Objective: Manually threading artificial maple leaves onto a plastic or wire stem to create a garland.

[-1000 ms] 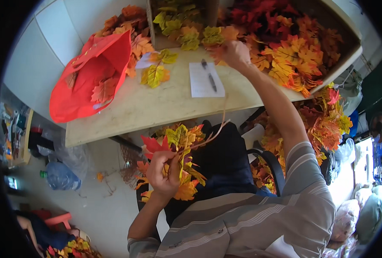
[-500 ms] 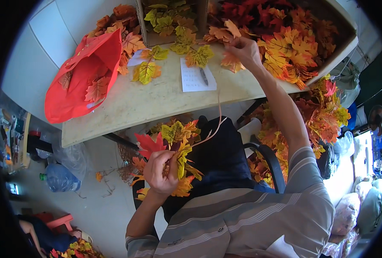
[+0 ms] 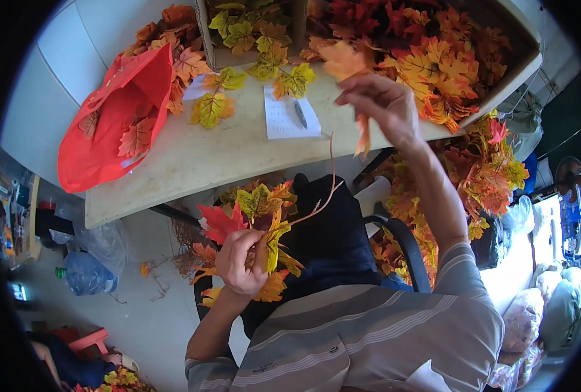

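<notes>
My left hand (image 3: pixel 241 262) is closed round a garland of artificial maple leaves (image 3: pixel 259 201) in red, yellow-green and orange, held above my lap. Out of that bunch, a thin bare stem (image 3: pixel 322 208) curves up and to the right. Over the front part of the table, my right hand (image 3: pixel 387 108) pinches an orange artificial maple leaf sprig (image 3: pixel 342 60). One leaf stands above the fingers and another hangs below them, both smeared by motion. The fingers hide where the sprig is gripped.
A pale table (image 3: pixel 192 160) carries a red fabric bag (image 3: pixel 117 124), a paper sheet (image 3: pixel 293 127) with a pen (image 3: pixel 300 113), and a box (image 3: pixel 529 68) of leaves. More leaf garlands (image 3: pixel 480 176) hang at the right, by a chair armrest (image 3: pixel 408 245). A large water bottle (image 3: pixel 89 271) stands on the floor.
My right hand has come back from the leaf box toward me, lifting the orange sprig off the table. My left hand keeps its hold on the garland. The view has shifted slightly.
</notes>
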